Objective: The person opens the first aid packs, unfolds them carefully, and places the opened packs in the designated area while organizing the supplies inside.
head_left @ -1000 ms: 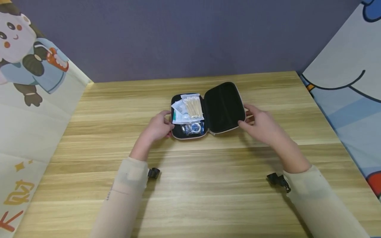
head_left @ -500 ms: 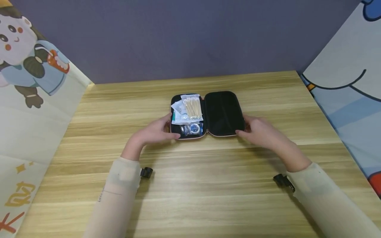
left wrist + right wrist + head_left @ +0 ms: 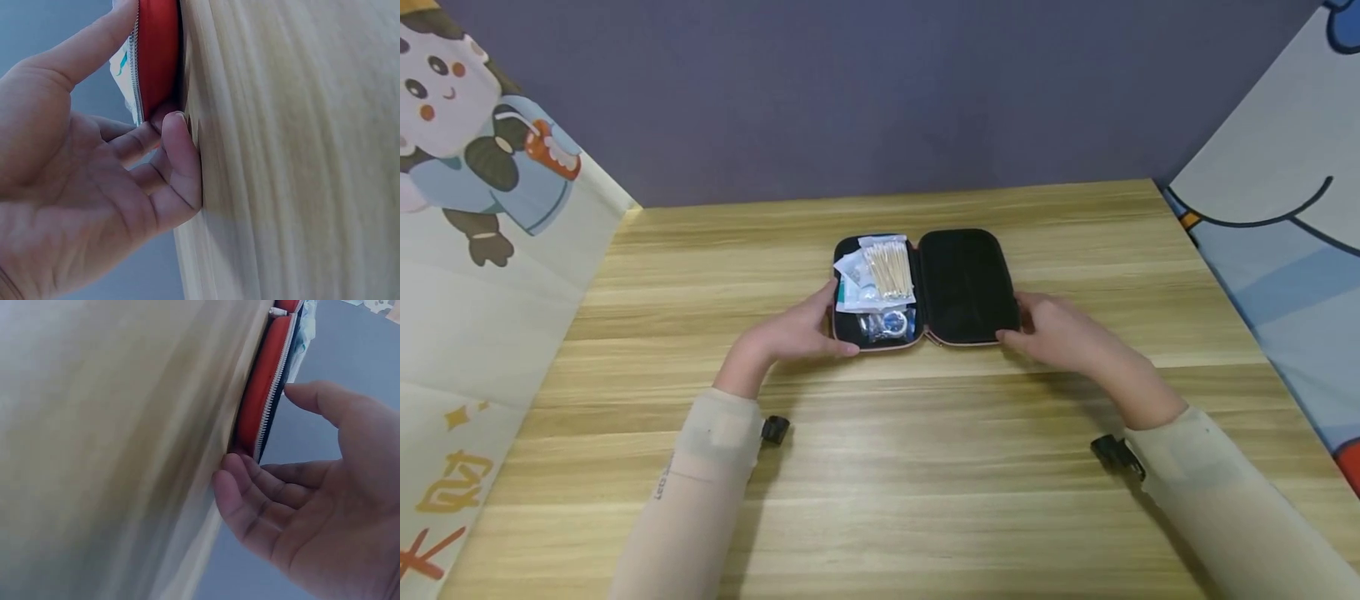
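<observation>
A zip case point(image 3: 968, 287) with black lining lies open flat on the table, its lid half at the right. The wrist views show its red shell point(image 3: 159, 56) and metal zipper point(image 3: 270, 403). Cotton swabs point(image 3: 889, 271) in a clear bag lie over white packets point(image 3: 853, 287) in the left half; below them sits a clear-wrapped packet with a blue-and-white ring point(image 3: 893, 323). My left hand point(image 3: 793, 332) holds the case's left near corner, thumb along the front rim, fingers curled at the side. My right hand point(image 3: 1054, 332) grips the lid's right near corner, fingertips low against the shell.
The wooden table point(image 3: 925, 467) stretches in front of and around the case. A dark panel point(image 3: 880, 100) rises behind it. Printed cartoon panels stand at the left point(image 3: 512, 317) and right point(image 3: 1270, 225). A small black camera point(image 3: 775, 430) sits on the left wrist.
The lid half, tilted up a second ago, has come down flat on the table with my right hand. My left thumb has shifted right along the case's front rim.
</observation>
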A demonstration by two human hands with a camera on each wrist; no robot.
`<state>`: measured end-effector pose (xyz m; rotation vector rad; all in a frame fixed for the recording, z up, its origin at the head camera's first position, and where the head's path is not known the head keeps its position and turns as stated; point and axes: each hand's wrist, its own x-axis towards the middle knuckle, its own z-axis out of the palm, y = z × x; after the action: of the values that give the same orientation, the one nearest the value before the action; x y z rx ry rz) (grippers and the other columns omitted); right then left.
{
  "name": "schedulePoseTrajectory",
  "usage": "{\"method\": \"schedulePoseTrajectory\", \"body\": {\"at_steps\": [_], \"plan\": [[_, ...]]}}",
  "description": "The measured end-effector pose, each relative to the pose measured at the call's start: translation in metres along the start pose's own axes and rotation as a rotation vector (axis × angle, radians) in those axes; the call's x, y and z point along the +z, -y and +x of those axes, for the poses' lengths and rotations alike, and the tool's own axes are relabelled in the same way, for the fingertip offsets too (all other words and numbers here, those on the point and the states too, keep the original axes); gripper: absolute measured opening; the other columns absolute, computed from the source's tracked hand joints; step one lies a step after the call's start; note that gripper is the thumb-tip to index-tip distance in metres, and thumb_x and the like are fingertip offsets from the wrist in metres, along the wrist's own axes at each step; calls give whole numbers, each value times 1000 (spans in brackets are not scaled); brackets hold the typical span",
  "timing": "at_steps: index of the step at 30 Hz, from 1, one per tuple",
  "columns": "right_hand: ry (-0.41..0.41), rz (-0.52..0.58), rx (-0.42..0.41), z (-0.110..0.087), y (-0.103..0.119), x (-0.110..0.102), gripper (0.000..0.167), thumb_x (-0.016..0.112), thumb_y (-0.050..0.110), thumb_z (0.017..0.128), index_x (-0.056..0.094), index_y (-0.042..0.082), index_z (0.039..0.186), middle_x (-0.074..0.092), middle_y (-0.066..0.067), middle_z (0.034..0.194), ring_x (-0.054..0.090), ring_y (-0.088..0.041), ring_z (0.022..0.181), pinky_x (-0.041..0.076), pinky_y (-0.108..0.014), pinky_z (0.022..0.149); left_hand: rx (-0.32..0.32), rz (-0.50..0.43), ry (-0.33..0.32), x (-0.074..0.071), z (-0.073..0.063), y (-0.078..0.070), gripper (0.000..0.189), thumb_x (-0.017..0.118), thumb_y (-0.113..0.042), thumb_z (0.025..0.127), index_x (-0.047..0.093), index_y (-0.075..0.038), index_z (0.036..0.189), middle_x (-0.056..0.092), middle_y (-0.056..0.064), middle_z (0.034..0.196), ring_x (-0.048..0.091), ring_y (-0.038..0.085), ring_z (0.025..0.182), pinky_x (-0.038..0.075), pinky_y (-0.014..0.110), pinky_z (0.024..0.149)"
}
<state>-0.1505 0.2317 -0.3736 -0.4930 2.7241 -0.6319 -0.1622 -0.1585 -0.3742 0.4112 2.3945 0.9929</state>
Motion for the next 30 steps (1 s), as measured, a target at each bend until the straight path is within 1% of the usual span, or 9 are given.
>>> {"method": "schedulePoseTrajectory", "body": {"at_steps": [4,7,11,15,17,20,25,27,30], "plan": [[49,-23,-7,5,3,-11,67,71,37,100,55,-12,143,69,-10,86,60,-21,75,52,-39,72,-11,-6,6,0,0,-3,131,88,-31,88,-11,-11,171,3,14,181,9,31,168,13,50,137],[63,-65,-8,13,12,-26,75,69,40,101,49,-14,149,74,-26,109,71,-37,99,58,-52,92,-29,-14,9,-1,0,-4,131,88,-32,88,-11,-12,171,4,13,181,9,30,168,13,50,137],[68,-116,4,29,32,-47,80,66,42,104,40,-12,158,55,-37,150,54,-52,139,45,-66,116,-42,-15,9,-1,-1,-4,132,89,-32,87,-12,-13,171,3,12,181,8,30,168,12,51,137],[82,-165,6,51,53,-58,77,63,40,105,39,-8,160,54,-33,154,55,-48,140,44,-64,118,-47,-13,13,-1,-2,-6,132,89,-32,87,-12,-14,171,1,12,181,7,31,168,12,51,137],[91,-192,8,62,63,-59,74,62,40,106,40,-6,160,58,-30,151,60,-45,134,46,-61,117,-49,-13,17,0,-2,-6,132,88,-32,88,-12,-13,171,0,12,181,6,31,168,11,52,137],[102,-209,4,80,76,-57,70,61,39,106,44,-4,159,66,-27,142,68,-37,94,53,-53,103,-54,-12,18,0,-1,-5,133,88,-33,88,-13,-13,171,-1,12,181,6,31,168,11,52,137],[108,-202,14,107,94,-49,64,60,40,107,51,-2,154,68,-23,130,62,-29,86,53,-46,92,-61,-13,18,-1,0,-4,132,88,-34,88,-13,-14,171,0,10,181,6,29,168,13,50,137],[97,-184,18,116,100,-43,52,60,40,108,63,-1,140,69,-18,115,63,-28,91,52,-43,89,-63,-18,20,-1,0,-4,132,88,-34,88,-12,-14,171,0,10,181,6,29,168,13,50,137],[77,-161,13,128,105,-33,39,62,41,107,68,4,96,56,-5,78,53,-21,70,46,-36,74,-62,-25,24,-1,0,-4,132,88,-33,88,-12,-13,171,1,11,181,7,30,168,13,51,137]]}}
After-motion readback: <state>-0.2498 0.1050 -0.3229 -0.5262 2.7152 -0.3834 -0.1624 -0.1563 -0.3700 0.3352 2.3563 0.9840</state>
